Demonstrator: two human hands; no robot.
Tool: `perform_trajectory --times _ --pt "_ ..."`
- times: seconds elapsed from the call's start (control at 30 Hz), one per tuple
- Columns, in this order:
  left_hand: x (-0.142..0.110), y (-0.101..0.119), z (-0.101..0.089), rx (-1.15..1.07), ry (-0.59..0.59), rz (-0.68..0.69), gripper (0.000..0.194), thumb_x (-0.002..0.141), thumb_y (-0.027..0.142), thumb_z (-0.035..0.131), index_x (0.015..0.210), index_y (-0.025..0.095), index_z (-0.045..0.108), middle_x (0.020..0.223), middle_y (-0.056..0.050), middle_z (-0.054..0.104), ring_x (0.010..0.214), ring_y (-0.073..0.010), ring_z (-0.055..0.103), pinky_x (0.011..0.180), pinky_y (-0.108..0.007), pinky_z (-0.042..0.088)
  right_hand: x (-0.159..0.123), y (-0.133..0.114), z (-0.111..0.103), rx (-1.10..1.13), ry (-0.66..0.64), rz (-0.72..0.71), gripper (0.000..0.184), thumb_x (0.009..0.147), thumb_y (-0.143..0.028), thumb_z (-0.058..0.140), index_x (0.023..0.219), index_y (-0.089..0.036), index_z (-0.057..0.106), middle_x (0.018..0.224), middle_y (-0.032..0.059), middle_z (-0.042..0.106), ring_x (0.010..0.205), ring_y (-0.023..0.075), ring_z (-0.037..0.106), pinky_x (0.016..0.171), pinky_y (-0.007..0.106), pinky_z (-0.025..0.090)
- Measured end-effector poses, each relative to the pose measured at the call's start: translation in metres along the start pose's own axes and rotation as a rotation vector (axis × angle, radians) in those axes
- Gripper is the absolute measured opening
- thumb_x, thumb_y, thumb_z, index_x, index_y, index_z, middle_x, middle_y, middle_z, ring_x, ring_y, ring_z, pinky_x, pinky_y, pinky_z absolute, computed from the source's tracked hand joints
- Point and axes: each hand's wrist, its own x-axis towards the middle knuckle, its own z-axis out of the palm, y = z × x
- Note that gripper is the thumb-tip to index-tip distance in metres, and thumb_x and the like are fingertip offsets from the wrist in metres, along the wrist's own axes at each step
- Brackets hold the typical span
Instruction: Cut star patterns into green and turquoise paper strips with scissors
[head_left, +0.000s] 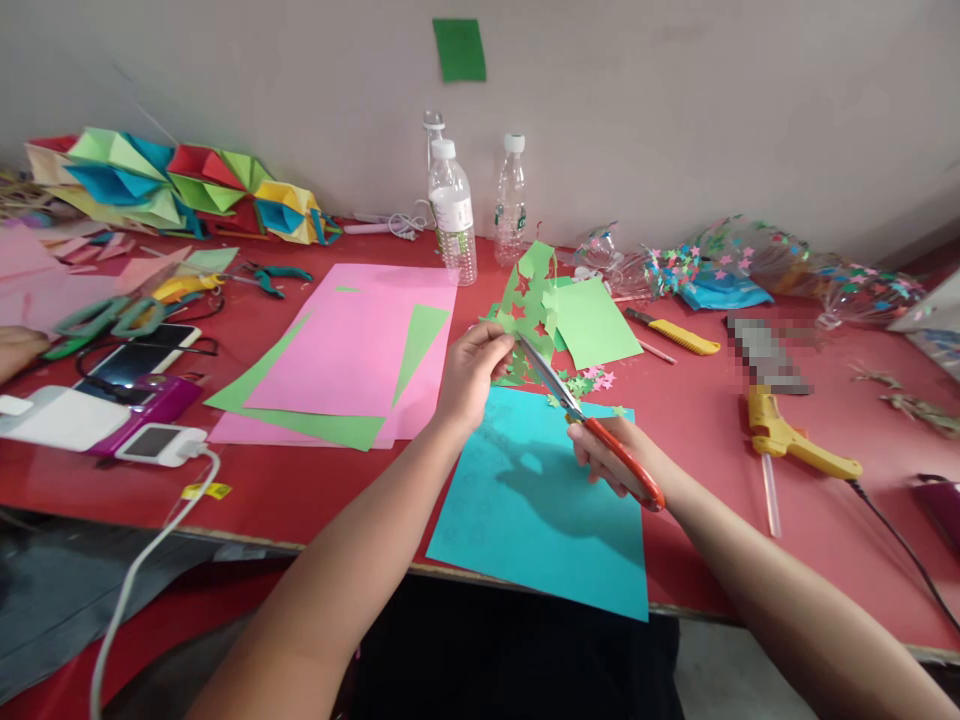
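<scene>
My left hand (474, 368) pinches light green paper (538, 285) pierced by star-shaped holes. Closed around the red handles of a pair of scissors (562, 390) is my right hand (619, 455). The blades point up and to the left, their tips at the green paper beside my left fingertips; whether they touch it I cannot tell. Small green and pink paper stars (592, 380) lie just beyond the scissors. A blue sheet (540, 520) with faint marks lies under my hands. Behind the stars is a plain green square (596, 322).
Pink and green sheets (330, 350) lie left. Plastic bottles (454, 225) stand by the wall; some decorated with stars (750, 245) lie back right. A yellow cutter (684, 337) and glue gun (795, 445) are right. Phones (154, 365), a cable and another person's hand (19, 350) are far left.
</scene>
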Motion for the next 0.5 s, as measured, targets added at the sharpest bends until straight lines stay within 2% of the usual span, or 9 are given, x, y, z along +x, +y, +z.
perform_trajectory --times 0.2,0.37,0.5 --pt "0.0017 0.0012 -0.0009 0.009 0.002 0.0 0.019 0.075 0.026 0.064 0.06 0.019 0.054 0.054 0.005 0.048 0.047 -0.006 0.041 0.045 -0.02 0.031 -0.0001 0.0 -0.0025 -0.049 -0.031 -0.017 0.057 0.075 -0.075 0.054 0.064 -0.02 0.052 0.049 -0.0021 0.05 0.037 0.009 0.044 0.038 0.023 0.036" --pt "0.0028 0.0018 -0.0019 0.036 -0.011 -0.029 0.017 0.073 0.026 0.064 0.06 0.019 0.056 0.053 0.004 0.049 0.047 -0.0056 0.042 0.046 -0.02 0.032 -0.0005 0.0001 -0.0023 -0.053 -0.039 -0.035 0.057 0.076 -0.076 0.052 0.066 -0.02 0.053 0.045 -0.0039 0.045 0.041 0.011 0.047 0.042 0.024 0.039" --pt "0.0037 0.0029 -0.0029 0.026 -0.019 -0.046 0.016 0.071 0.027 0.066 0.061 0.019 0.058 0.052 0.004 0.05 0.047 -0.0051 0.042 0.045 -0.019 0.031 0.0009 0.0001 -0.0011 -0.055 -0.029 -0.026 0.06 0.074 -0.081 0.048 0.062 -0.022 0.051 0.038 -0.0037 0.041 0.044 0.0154 0.054 0.044 0.026 0.041"
